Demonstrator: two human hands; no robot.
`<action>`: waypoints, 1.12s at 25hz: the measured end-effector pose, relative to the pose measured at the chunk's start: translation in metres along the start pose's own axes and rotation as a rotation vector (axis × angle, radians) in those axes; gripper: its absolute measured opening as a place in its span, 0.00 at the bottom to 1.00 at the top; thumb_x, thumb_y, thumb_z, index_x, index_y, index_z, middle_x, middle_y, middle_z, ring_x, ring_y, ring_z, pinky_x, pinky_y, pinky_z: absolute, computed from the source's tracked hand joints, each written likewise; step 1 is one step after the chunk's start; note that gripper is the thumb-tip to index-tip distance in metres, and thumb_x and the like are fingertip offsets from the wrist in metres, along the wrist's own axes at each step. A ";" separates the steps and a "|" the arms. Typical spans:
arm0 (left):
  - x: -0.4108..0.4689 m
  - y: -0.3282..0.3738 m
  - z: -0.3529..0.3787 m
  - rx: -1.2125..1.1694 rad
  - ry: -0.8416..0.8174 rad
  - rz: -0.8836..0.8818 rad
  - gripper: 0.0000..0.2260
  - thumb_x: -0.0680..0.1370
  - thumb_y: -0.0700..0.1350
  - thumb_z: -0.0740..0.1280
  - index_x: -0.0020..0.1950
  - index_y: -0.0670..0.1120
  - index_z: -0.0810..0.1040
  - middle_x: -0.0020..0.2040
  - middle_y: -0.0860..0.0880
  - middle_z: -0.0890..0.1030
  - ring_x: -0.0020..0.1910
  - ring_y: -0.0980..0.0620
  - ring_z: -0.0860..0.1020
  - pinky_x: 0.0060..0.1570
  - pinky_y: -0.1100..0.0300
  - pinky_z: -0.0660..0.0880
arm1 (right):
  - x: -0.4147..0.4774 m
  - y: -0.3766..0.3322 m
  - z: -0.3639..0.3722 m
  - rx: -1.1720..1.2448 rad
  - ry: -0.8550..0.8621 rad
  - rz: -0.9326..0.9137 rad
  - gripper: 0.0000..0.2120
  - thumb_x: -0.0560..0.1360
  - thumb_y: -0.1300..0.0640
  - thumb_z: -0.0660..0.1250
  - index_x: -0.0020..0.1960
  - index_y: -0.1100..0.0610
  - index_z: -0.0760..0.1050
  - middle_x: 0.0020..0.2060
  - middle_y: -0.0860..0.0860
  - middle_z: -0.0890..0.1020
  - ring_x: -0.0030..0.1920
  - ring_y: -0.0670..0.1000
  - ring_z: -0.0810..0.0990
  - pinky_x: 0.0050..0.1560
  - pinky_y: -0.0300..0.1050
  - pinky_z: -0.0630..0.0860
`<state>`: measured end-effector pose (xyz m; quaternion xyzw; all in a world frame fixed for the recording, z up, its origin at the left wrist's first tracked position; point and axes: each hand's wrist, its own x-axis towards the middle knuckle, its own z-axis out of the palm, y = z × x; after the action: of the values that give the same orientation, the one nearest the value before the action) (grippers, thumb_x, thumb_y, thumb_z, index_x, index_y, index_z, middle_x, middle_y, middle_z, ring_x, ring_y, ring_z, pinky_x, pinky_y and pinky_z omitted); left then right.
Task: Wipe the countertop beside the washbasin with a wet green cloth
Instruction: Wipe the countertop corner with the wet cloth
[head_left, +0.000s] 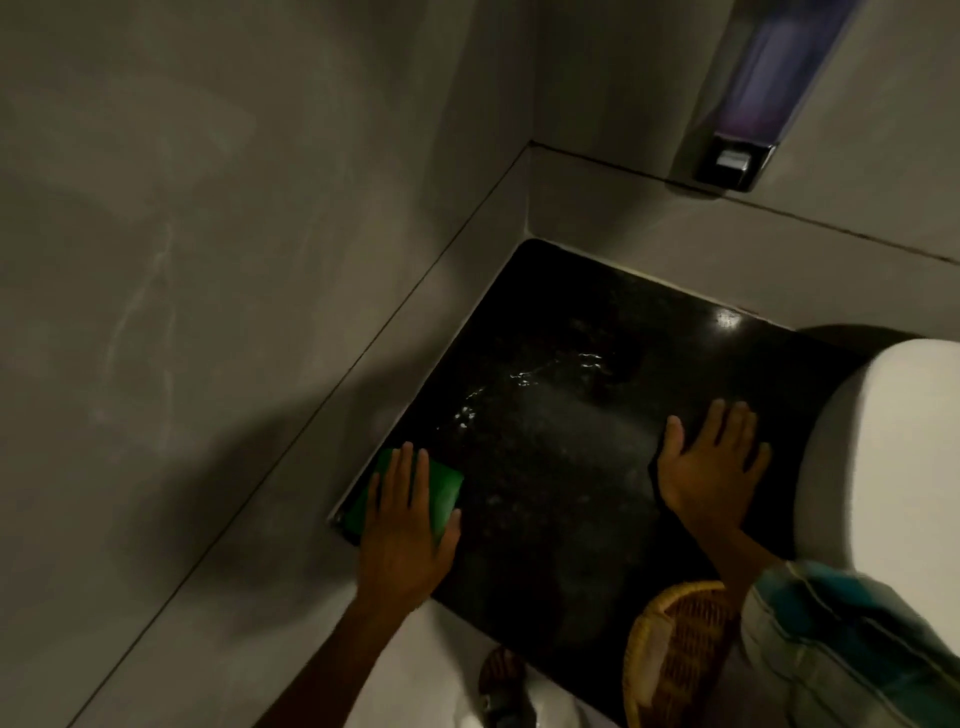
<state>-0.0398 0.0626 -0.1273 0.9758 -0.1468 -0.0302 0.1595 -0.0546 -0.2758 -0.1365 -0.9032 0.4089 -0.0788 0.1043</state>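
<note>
- Green, folded, wet cloth (444, 488) lay flat at the near-left edge of the black speckled stone countertop (561, 467), against the grey wall.
- My left hand (405, 525) pressed it down, fingers spread, not pinching.
- My right hand (711, 462) rested open-palmed beside the white washbasin (883, 457).
- Judged soft, limp, light; best driven by flat palm pressure.

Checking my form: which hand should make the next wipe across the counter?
Left. The left hand lies flat on the green cloth at the countertop's wall edge; the right hand rests bare beside the washbasin.
</note>
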 end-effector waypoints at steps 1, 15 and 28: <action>-0.002 -0.007 0.001 -0.042 0.016 -0.009 0.35 0.77 0.65 0.52 0.78 0.49 0.49 0.79 0.46 0.53 0.78 0.48 0.52 0.75 0.49 0.51 | 0.001 0.001 0.005 -0.005 0.029 -0.002 0.30 0.79 0.43 0.52 0.74 0.61 0.59 0.75 0.62 0.62 0.76 0.60 0.58 0.73 0.63 0.54; 0.205 0.123 0.033 0.044 -0.066 0.227 0.30 0.77 0.61 0.57 0.74 0.45 0.62 0.77 0.42 0.62 0.77 0.43 0.56 0.76 0.44 0.51 | 0.008 0.000 0.005 -0.003 0.122 0.003 0.27 0.79 0.47 0.54 0.73 0.61 0.62 0.74 0.60 0.65 0.76 0.58 0.59 0.73 0.62 0.55; 0.098 0.047 0.009 0.055 -0.052 0.276 0.28 0.79 0.60 0.54 0.74 0.45 0.62 0.76 0.43 0.63 0.77 0.44 0.57 0.75 0.44 0.58 | 0.021 0.025 -0.015 -0.010 -0.108 -0.106 0.30 0.79 0.41 0.50 0.76 0.54 0.58 0.77 0.57 0.58 0.78 0.56 0.53 0.76 0.62 0.49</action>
<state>0.0395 -0.0121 -0.1218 0.9492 -0.2844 -0.0290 0.1316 -0.0621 -0.3095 -0.1270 -0.9270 0.3547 -0.0333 0.1177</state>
